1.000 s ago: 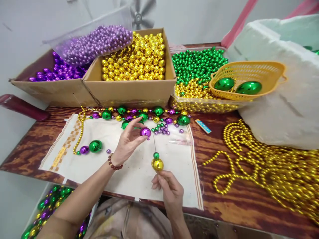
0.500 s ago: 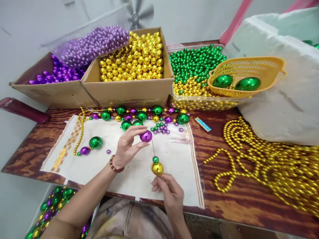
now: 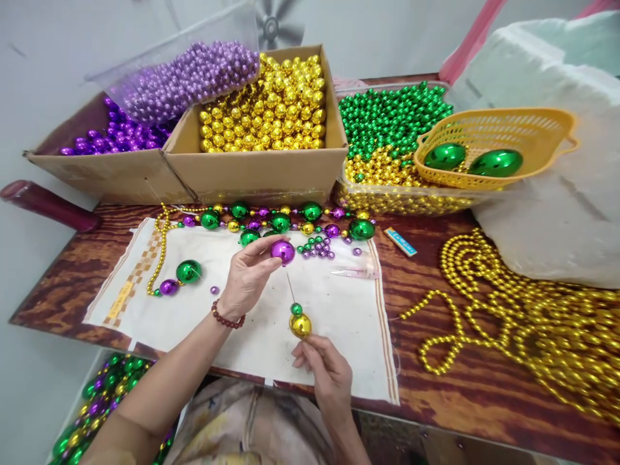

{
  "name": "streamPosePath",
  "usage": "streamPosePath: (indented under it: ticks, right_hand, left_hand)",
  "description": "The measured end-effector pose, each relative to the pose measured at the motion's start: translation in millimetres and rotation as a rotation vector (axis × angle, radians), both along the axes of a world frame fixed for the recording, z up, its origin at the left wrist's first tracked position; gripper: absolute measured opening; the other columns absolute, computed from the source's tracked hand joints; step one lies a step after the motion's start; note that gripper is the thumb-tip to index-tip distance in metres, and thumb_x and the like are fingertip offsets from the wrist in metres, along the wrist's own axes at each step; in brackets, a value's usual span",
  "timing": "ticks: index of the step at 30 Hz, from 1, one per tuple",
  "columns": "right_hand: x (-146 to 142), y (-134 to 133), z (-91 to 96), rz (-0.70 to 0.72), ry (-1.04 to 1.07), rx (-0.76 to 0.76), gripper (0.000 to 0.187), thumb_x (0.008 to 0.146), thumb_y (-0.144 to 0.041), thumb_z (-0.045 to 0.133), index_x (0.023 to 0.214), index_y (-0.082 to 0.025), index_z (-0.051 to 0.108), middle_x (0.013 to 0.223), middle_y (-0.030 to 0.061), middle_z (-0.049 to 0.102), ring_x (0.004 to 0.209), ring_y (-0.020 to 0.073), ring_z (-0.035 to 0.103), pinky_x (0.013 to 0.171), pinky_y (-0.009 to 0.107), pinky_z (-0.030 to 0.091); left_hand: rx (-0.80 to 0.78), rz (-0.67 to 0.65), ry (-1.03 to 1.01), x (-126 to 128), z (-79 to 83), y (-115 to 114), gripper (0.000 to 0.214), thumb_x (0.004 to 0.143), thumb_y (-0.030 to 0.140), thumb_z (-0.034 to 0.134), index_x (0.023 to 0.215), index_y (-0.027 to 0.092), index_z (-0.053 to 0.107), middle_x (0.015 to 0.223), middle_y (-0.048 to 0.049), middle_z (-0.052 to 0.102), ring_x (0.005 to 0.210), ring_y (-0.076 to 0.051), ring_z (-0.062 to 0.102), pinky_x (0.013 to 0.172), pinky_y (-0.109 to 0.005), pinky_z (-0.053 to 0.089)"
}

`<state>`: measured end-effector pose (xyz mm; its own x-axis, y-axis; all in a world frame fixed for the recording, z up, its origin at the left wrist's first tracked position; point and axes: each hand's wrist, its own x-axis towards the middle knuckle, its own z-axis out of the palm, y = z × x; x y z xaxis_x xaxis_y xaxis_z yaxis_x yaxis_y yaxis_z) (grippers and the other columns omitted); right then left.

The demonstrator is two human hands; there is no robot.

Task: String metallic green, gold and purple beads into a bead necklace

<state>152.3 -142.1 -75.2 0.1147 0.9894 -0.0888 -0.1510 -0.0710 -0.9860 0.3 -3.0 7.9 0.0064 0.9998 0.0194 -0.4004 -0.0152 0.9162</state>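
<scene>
wood-grained tabletop [image 3: 416, 271] carries a white cloth [image 3: 261, 349], over which the left hand [image 3: 248, 279] pinches a purple ball bead [image 3: 282, 252] by its sides, perhaps leaving its hole clear, apart from the tip of a needle [image 3: 290, 287]. the right hand [image 3: 330, 369] grasps just under a gold bead [image 3: 300, 325], presumably steadying the needle through it and a green bead [image 3: 296, 309]. cloth likely stops loose beads [image 3: 317, 247] rolling; cardboard boxes [image 3: 256, 171] stand behind.

A fan [image 3: 270, 27] before the grey wall [image 3: 368, 32] — farther right, a slanting pink strip [image 3: 469, 42]; far left, a maroon cylinder [image 3: 48, 205].
</scene>
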Motion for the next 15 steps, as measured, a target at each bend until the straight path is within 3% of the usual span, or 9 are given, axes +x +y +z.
streamPosePath:
  ticks: [5,15]
  right_hand:
    - [-0.2,1.6,-3.0,0.013,0.003,0.019,0.013,0.093,-0.026,0.060,0.090,-0.019,0.070,0.068,0.0012,0.070,0.054,0.0143,0.064,0.053,0.026,0.048]
    - [-4.9,1.7,-5.9,0.016,0.039,0.025,0.012,0.095,-0.024,0.059,0.090,-0.020,0.070,0.071,0.0005,0.070,0.055,0.0132,0.064,0.053,0.025,0.046]
  left_hand:
    - [-0.074,-0.042,-0.095,3.9,5.6,-1.1,0.034,0.068,0.034,0.087,0.100,0.026,0.079,0.110,-0.0064,0.075,0.098,-0.021,0.069,0.092,-0.037,0.052]
    - [-0.163,-0.044,-0.238,3.2,12.8,-1.6,0.035,0.068,0.029,0.088,0.100,0.019,0.079,0.107,-0.0072,0.076,0.094,-0.020,0.071,0.088,-0.031,0.051]
